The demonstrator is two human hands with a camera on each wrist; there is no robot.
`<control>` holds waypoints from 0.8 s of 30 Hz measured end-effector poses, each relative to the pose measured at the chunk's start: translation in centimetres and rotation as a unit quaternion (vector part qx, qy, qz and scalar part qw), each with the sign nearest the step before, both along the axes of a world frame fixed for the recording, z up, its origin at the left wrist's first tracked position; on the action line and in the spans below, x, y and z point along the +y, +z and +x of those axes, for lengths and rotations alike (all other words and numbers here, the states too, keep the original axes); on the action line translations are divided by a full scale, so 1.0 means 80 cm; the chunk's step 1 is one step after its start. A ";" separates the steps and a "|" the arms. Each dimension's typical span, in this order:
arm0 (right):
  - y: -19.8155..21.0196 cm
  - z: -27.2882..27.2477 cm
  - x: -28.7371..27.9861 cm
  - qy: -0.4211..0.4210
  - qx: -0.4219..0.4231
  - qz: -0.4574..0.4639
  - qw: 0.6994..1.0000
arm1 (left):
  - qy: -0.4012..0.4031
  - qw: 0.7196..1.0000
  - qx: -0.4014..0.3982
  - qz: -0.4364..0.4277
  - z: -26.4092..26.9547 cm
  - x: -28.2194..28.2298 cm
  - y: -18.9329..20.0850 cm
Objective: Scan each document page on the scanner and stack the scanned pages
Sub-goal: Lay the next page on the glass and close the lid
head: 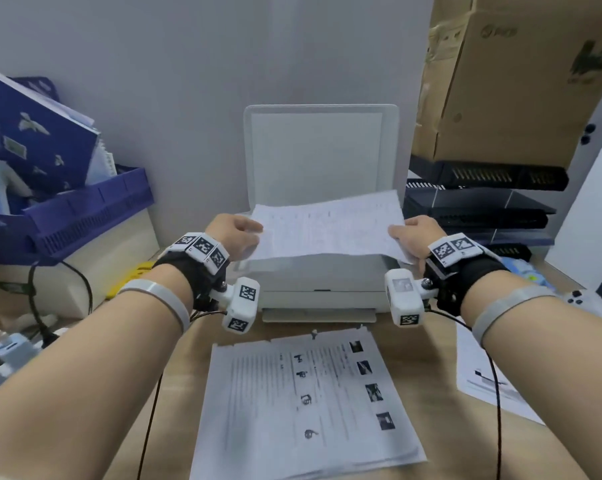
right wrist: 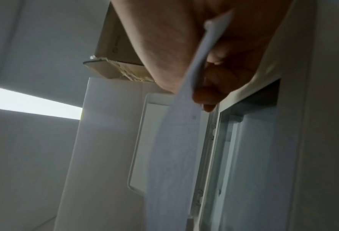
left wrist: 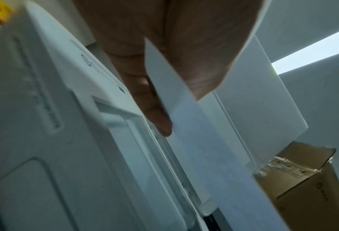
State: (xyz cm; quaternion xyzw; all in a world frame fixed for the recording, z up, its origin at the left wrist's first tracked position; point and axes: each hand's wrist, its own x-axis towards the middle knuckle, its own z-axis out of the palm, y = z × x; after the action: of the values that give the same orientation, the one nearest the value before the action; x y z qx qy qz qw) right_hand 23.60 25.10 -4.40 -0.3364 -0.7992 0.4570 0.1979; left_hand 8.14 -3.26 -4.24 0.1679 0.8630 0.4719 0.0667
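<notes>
A white scanner (head: pixel 322 285) stands at the back of the desk with its lid (head: pixel 318 154) raised upright. Both hands hold one printed page (head: pixel 330 226) just above the scanner bed. My left hand (head: pixel 238 233) pinches the page's left edge, my right hand (head: pixel 412 235) pinches its right edge. In the left wrist view thumb and fingers (left wrist: pixel 156 118) clamp the sheet (left wrist: pixel 214 148) over the scanner's top (left wrist: pixel 65 140). The right wrist view shows the sheet (right wrist: pixel 176 140) pinched between thumb and fingers (right wrist: pixel 206 100). A stack of printed pages (head: pixel 310 400) lies on the desk in front of the scanner.
A blue crate (head: pixel 81 209) with notebooks sits at the left on a white box. Black paper trays (head: pixel 479 202) and a cardboard box (head: pixel 514 81) stand at the right. Another printed sheet (head: pixel 490 379) lies at the right front. Cables and a white adapter (head: pixel 8 348) lie at the left.
</notes>
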 end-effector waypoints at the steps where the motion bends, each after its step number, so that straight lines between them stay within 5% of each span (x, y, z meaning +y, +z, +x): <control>1: -0.002 -0.011 0.004 0.004 -0.016 0.008 1.000 | 0.006 1.000 0.015 -0.013 -0.010 0.006 -0.001; 10: -0.024 -0.049 -0.001 0.065 -0.107 0.151 0.981 | -0.047 0.950 0.112 -0.287 -0.044 0.032 -0.009; 17: -0.020 -0.044 -0.003 0.039 -0.263 0.240 0.933 | -0.067 0.928 0.091 -0.355 -0.045 0.034 -0.005; 21: -0.011 -0.038 -0.007 0.060 -0.288 0.228 0.928 | -0.086 0.899 0.109 -0.415 -0.039 0.034 0.008; 24: -0.007 -0.036 -0.009 0.081 -0.302 0.238 0.920 | -0.092 0.910 0.095 -0.393 -0.047 0.035 0.012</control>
State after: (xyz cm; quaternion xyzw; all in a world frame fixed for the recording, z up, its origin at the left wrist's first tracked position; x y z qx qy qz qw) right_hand 20.69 24.35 -4.92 -0.3350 -0.9309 0.1448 -0.0161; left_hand 4.35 -0.47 -3.31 0.2507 0.9616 0.0682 0.0881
